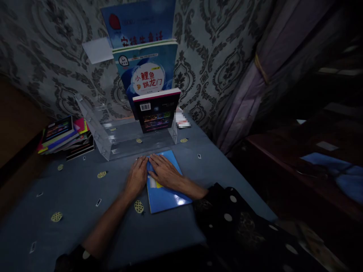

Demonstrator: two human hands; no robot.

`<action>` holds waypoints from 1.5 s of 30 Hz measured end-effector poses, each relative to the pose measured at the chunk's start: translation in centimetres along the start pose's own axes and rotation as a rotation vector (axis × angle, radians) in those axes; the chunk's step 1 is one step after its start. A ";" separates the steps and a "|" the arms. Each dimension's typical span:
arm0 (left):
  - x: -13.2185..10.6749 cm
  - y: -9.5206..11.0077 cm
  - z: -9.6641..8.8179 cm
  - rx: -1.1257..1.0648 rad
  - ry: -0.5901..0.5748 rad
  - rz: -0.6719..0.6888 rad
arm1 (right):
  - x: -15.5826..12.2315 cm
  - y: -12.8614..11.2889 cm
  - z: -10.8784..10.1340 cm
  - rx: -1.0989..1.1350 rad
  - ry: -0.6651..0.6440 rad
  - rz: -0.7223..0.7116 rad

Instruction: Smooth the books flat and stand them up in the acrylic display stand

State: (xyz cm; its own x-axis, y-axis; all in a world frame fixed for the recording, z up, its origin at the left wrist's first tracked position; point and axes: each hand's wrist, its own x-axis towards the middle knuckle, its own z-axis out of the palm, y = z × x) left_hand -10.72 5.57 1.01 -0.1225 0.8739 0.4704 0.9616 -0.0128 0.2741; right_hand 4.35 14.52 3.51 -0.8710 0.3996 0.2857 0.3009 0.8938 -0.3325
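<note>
A thin blue book (167, 198) lies flat on the blue-grey tablecloth (70, 189) in front of me. My right hand (166, 172) rests flat on its cover with the fingers stretched out toward the far left corner. My left hand (138, 174) lies on the cloth at the book's left edge, fingers extended and touching the far corner of the book. Behind the hands stands a clear acrylic book stand (113, 132) holding a dark book (157, 109), a blue picture book (147, 71) and another blue book (138, 19) in rising tiers.
A stack of several books (65, 136) lies at the left of the stand. A patterned wall (215, 56) closes the back, with a curtain (249, 87) to the right. The table's right edge drops to dark furniture (297, 158).
</note>
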 end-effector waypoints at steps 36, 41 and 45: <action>0.0 -0.6 -0.2 -0.071 -0.008 0.039 | -1.9 3.5 -1.3 0.053 0.022 0.130; 0.1 -0.4 -0.4 -0.102 -0.006 0.003 | -2.2 4.3 -1.5 0.070 0.045 0.202; 0.2 -0.5 -0.3 -0.099 -0.021 0.012 | -2.3 4.8 -1.4 0.086 0.063 0.212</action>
State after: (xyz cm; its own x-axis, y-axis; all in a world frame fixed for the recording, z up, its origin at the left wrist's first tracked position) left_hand -11.26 5.55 1.24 -0.1053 0.8834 0.4567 0.9338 -0.0701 0.3509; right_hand 8.35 18.20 2.55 -0.7651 0.5908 0.2559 0.4381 0.7690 -0.4655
